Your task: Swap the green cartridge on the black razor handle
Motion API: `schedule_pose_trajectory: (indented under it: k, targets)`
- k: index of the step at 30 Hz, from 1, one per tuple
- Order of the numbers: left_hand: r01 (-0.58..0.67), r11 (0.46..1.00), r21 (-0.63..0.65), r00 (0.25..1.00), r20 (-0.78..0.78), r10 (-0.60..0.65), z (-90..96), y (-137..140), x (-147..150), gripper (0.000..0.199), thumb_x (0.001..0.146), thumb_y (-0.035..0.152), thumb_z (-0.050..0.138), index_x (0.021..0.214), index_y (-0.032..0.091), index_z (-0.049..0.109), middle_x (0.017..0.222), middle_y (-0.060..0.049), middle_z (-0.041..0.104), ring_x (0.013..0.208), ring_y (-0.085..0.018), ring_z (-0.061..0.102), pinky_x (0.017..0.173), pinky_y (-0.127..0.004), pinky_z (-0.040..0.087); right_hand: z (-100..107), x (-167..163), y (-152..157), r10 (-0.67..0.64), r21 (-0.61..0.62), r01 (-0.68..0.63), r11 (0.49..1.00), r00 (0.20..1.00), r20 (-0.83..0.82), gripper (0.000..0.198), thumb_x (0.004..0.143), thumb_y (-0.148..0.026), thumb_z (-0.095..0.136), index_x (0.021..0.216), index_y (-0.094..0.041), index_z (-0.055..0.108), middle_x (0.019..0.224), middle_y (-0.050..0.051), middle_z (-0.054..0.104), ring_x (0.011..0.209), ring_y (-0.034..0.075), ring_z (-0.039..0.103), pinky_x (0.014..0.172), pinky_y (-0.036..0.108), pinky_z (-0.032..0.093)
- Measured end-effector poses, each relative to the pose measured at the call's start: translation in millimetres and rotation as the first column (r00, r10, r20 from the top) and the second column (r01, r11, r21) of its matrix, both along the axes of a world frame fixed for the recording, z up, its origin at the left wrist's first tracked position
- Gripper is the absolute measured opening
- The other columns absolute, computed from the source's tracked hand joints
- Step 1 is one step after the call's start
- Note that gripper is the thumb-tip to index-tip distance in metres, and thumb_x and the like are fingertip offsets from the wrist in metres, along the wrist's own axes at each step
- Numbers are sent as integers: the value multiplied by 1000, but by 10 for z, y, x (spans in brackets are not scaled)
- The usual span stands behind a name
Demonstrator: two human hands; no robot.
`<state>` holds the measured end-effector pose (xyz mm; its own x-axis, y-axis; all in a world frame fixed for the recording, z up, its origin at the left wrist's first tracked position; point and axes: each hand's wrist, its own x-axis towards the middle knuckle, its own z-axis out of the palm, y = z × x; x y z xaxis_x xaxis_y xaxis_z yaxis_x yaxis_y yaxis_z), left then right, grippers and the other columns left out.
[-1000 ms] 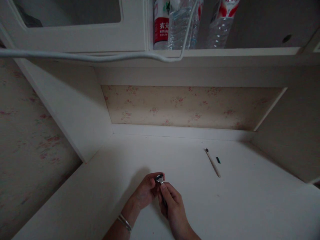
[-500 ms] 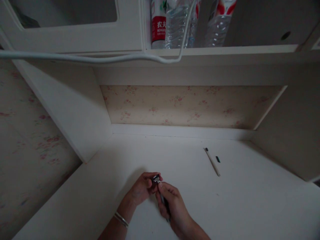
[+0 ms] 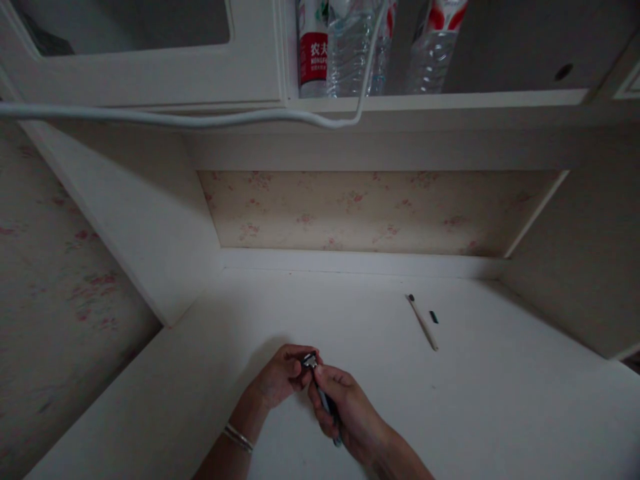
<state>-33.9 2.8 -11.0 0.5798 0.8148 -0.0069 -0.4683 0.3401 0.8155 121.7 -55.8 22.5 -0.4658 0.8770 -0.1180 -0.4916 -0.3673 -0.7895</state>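
Your right hand is wrapped shut around the handle of what looks like a razor, its dark end poking out below your palm toward you. Your left hand is curled in at the razor's metal head, fingertips pinching it or pressed against it; the light is too dim to tell which. Both hands hang just above the desk, at its near edge, and the razor sits between them, well to the left of the pale stick lying further back.

The main risk, as I judge it, is to your left fingertips. They are right at the head, and if there is a bare blade there, a slip or a hard twist could drag skin across it. The poor light makes that worse, since you can hardly see where the edge lies.

A small part could also spring loose from the head. It would likely drop onto the desk or roll off the near edge, and a thing as small as the dark bit just right of the stick would be hard to find in this gloom.

The white cable sags well above the razor, under the shelf of bottles, so lift your head carefully
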Motion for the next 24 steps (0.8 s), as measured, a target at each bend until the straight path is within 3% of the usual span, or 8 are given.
schedule_pose_trajectory:
  k: [3, 14, 19, 24]
  targets:
    - [26, 999, 27, 1000, 3, -26, 32, -11, -1, 49, 54, 41, 82, 91, 12, 72, 60, -2, 58, 49, -8, 44, 48, -21, 31, -3, -8, 3, 23, 37, -23, 999, 1000, 0, 36, 85, -49, 57, 83, -13, 59, 58, -4, 48, 33, 3, 31, 28, 14, 24]
    - [6, 999, 33, 1000, 22, -6, 42, -14, -1, 50, 54, 41, 82, 92, 10, 71, 64, -3, 60, 50, -8, 46, 47, -20, 29, 56, -12, -4, -27, 118, 21, 993, 998, 56, 40, 85, -52, 55, 83, -13, 59, 53, -6, 46, 32, 3, 27, 29, 14, 21]
    - [-26, 1000, -2, 998, 56, 26, 36, -23, 20, 48, 52, 38, 84, 91, 14, 72, 82, -7, 67, 54, -10, 54, 50, -21, 36, 16, -35, -11, -68, 139, 61, 988, 997, 40, 35, 86, -47, 55, 78, -12, 58, 51, -6, 44, 30, 2, 21, 28, 16, 14]
    - [-78, 997, -3, 991, 110, 78, -17, -27, 39, 44, 55, 36, 83, 91, 15, 71, 84, -8, 68, 61, -13, 59, 53, -22, 41, -35, -82, -36, -118, 127, 110, 986, 992, 55, 39, 84, -51, 57, 70, -15, 52, 44, -9, 37, 30, 3, 19, 29, 16, 10]
